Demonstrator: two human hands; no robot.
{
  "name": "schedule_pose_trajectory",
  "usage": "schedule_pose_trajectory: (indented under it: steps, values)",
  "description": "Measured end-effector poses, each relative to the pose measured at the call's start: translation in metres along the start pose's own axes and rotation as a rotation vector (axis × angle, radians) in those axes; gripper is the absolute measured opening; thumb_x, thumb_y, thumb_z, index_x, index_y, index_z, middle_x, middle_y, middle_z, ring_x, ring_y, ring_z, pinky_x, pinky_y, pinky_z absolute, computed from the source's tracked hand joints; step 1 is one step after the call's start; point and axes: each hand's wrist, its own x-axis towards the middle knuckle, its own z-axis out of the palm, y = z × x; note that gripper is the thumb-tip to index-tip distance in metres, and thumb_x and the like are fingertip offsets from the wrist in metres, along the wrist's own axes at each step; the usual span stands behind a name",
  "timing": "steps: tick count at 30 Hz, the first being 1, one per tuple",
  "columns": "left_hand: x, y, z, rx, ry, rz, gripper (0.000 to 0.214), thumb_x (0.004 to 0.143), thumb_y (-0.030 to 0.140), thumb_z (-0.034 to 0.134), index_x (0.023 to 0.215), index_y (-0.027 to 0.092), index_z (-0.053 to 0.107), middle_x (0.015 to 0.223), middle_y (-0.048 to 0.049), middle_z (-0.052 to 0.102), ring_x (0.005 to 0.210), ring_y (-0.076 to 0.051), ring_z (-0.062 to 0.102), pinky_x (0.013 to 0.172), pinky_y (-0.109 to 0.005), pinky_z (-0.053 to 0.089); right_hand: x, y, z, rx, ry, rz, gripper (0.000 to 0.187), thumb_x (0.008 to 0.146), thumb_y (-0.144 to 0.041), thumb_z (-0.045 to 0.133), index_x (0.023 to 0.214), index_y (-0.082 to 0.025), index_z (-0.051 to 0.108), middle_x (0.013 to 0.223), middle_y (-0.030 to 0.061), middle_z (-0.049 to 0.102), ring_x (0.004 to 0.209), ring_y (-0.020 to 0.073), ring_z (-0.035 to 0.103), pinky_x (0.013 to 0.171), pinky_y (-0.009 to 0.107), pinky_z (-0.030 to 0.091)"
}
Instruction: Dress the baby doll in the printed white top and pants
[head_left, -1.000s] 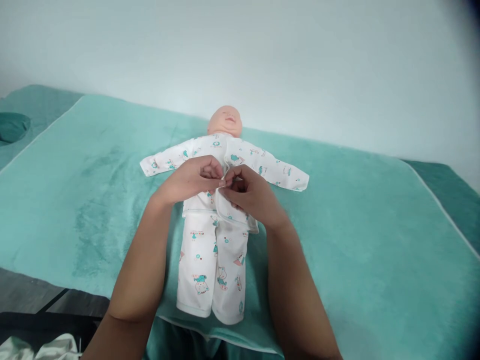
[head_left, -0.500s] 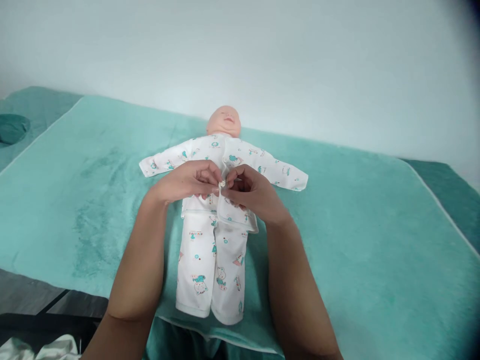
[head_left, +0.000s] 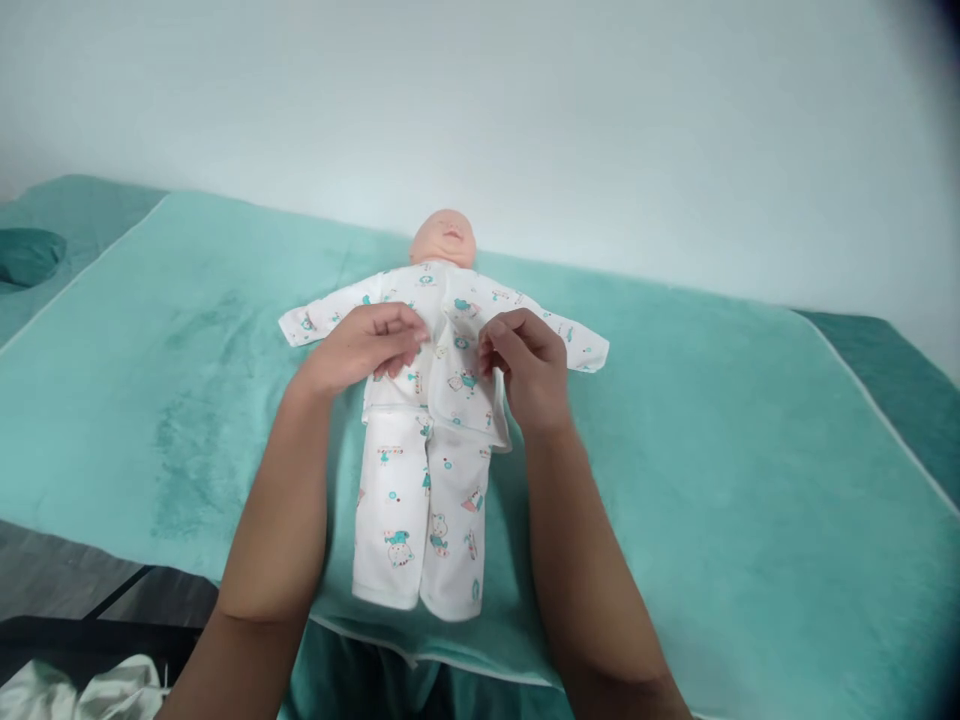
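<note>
A baby doll [head_left: 442, 238] lies on its back in a white printed shirt [head_left: 469, 405] and matching trousers [head_left: 390, 500]. Over the left half of the shirt front hovers my left hand [head_left: 379, 345], its fingers loosely bent and apart, the tips close to the front seam. My right hand [head_left: 529, 365] is at the other side of the chest, fingers curled loosely with nothing visible in them. Between the hands, the overlapping shirt front stands slightly raised in a fold. The fastening at the seam is too small to make out.
A teal padded cover [head_left: 712, 480] spreads under the doll, against a pale wall [head_left: 525, 120]. A darker teal round shape [head_left: 30, 257] is at the far left. Crumpled whitish cloth [head_left: 82, 690] lies by a black frame at the lower left.
My hands were together, pinching the shirt's front edge at a small fastening. They have let go and moved apart, the right one farther to the right.
</note>
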Motion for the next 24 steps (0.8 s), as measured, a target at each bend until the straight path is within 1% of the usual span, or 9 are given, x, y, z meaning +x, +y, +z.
schedule_pose_trajectory:
  steps: [4, 6, 8, 10, 13, 15, 18, 21, 24]
  values:
    - [-0.019, -0.028, 0.016, -0.001, 0.393, 0.087, 0.013, 0.089, 0.031, 0.067, 0.085, 0.018, 0.068, 0.059, 0.0049, 0.052, 0.052, -0.008, 0.042, 0.050, -0.022, 0.032, -0.021, 0.003, 0.010, -0.370, 0.012, -0.129, 0.029, 0.094, -0.038, 0.062, 0.070, -0.022, 0.056, 0.064, -0.0039, 0.051, 0.061, 0.0115, 0.045, 0.060, 0.028, 0.037]
    - [-0.044, -0.044, 0.024, 0.049, 0.496, 0.048, 0.016, 0.089, 0.034, 0.068, 0.085, 0.018, 0.070, 0.064, 0.0038, 0.055, 0.057, -0.009, 0.044, 0.054, -0.024, 0.034, -0.041, 0.008, 0.011, -0.469, 0.022, -0.143, 0.029, 0.094, -0.036, 0.061, 0.070, -0.021, 0.055, 0.065, -0.0038, 0.051, 0.063, 0.0116, 0.044, 0.063, 0.028, 0.036]
    - [-0.074, -0.058, 0.032, 0.110, 0.501, 0.026, 0.015, 0.090, 0.034, 0.067, 0.090, 0.020, 0.071, 0.074, 0.0021, 0.060, 0.065, -0.011, 0.050, 0.062, -0.025, 0.039, -0.065, 0.014, 0.007, -0.449, 0.063, -0.072, 0.032, 0.094, -0.040, 0.062, 0.069, -0.021, 0.054, 0.064, -0.0041, 0.050, 0.063, 0.0120, 0.044, 0.062, 0.028, 0.036]
    - [-0.102, -0.068, 0.039, 0.151, 0.494, 0.029, 0.013, 0.092, 0.032, 0.065, 0.094, 0.021, 0.070, 0.075, 0.0023, 0.058, 0.068, -0.012, 0.051, 0.064, -0.026, 0.040, -0.091, 0.020, -0.001, -0.374, 0.091, 0.055, 0.037, 0.094, -0.046, 0.061, 0.068, -0.021, 0.052, 0.062, -0.0046, 0.048, 0.061, 0.0124, 0.044, 0.060, 0.028, 0.036]
    - [-0.126, -0.076, 0.046, 0.268, 0.549, 0.121, 0.012, 0.091, 0.022, 0.060, 0.100, 0.023, 0.067, 0.089, -0.0001, 0.060, 0.080, -0.014, 0.058, 0.072, -0.027, 0.045, -0.124, 0.028, -0.012, -0.414, 0.155, 0.136, 0.029, 0.093, -0.045, 0.061, 0.077, -0.021, 0.057, 0.069, -0.0031, 0.054, 0.065, 0.0141, 0.049, 0.062, 0.029, 0.042]
    - [-0.128, -0.078, 0.049, 0.363, 0.601, 0.176, 0.023, 0.087, 0.015, 0.059, 0.108, 0.024, 0.064, 0.104, -0.0031, 0.061, 0.094, -0.016, 0.060, 0.077, -0.028, 0.048, -0.138, 0.032, -0.016, -0.518, 0.254, 0.070, 0.018, 0.089, -0.039, 0.064, 0.093, -0.021, 0.061, 0.089, 0.0017, 0.062, 0.079, 0.0172, 0.057, 0.071, 0.031, 0.048]
    - [-0.122, -0.080, 0.052, 0.488, 0.653, 0.171, 0.026, 0.088, 0.014, 0.058, 0.111, 0.023, 0.062, 0.109, -0.0052, 0.061, 0.100, -0.018, 0.060, 0.078, -0.030, 0.049, -0.143, 0.036, -0.014, -0.656, 0.335, -0.015, 0.032, 0.084, -0.035, 0.066, 0.111, -0.021, 0.059, 0.114, 0.0091, 0.061, 0.101, 0.0224, 0.058, 0.080, 0.035, 0.050]
    - [-0.116, -0.081, 0.054, 0.598, 0.672, 0.120, 0.013, 0.092, 0.016, 0.053, 0.101, 0.022, 0.061, 0.101, -0.0053, 0.064, 0.096, -0.020, 0.061, 0.083, -0.033, 0.049, -0.134, 0.036, -0.008, -0.796, 0.300, 0.065, 0.035, 0.086, -0.040, 0.061, 0.114, -0.020, 0.058, 0.113, 0.0111, 0.063, 0.094, 0.0237, 0.059, 0.075, 0.035, 0.047]
    - [-0.117, -0.080, 0.057, 0.668, 0.693, 0.088, 0.009, 0.095, 0.019, 0.050, 0.095, 0.022, 0.059, 0.098, -0.0059, 0.066, 0.095, -0.021, 0.061, 0.086, -0.035, 0.048, -0.123, 0.033, -0.005, -0.896, 0.273, 0.168, 0.025, 0.088, -0.037, 0.053, 0.105, -0.020, 0.060, 0.099, 0.0090, 0.066, 0.081, 0.0230, 0.056, 0.066, 0.032, 0.037]
